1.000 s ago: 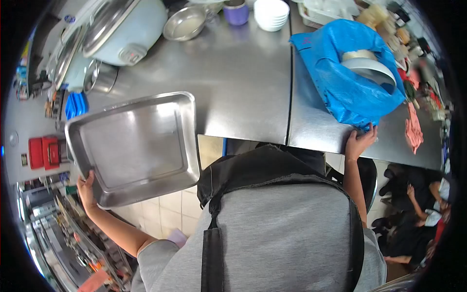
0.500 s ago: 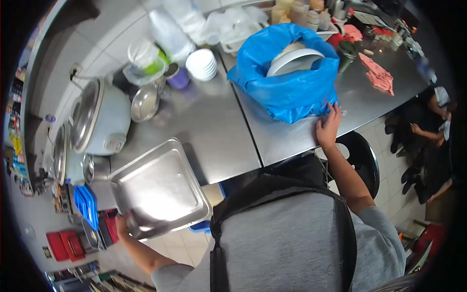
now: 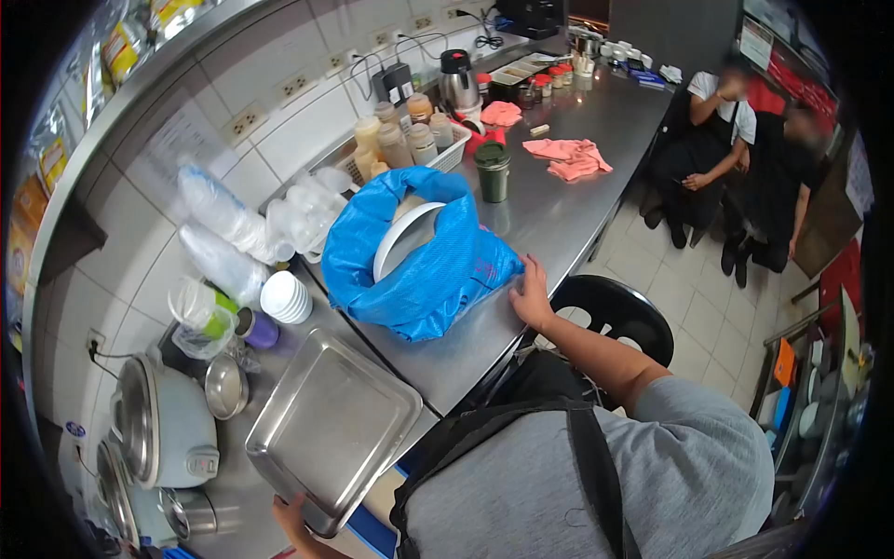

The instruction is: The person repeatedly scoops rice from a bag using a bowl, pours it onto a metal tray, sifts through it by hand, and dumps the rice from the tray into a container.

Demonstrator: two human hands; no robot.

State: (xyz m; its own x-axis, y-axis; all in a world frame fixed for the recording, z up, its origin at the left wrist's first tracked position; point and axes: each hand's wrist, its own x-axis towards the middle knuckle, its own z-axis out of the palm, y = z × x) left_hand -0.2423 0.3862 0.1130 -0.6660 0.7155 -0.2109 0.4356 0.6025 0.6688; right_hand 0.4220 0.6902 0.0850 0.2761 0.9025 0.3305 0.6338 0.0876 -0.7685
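Note:
My left hand grips the near corner of an empty rectangular steel tray, which is tilted and reaches out over the counter's front edge. My right hand, fingers apart, rests at the counter edge against the corner of a blue woven plastic bag. The bag stands on the steel counter with its mouth rolled down. Inside it sits a white bowl, tipped on its side; what lies beneath it is hidden.
Left of the tray are a rice cooker, a metal bowl and stacked white cups. Beyond the bag stand a dark green tumbler, pink cloths and a basket of bottles. A black stool is below; two people sit at right.
My view has swung to the right, showing more of the far counter and the seated people. The tray, still in my left hand, is nearer the bag. My right hand stays beside the bag.

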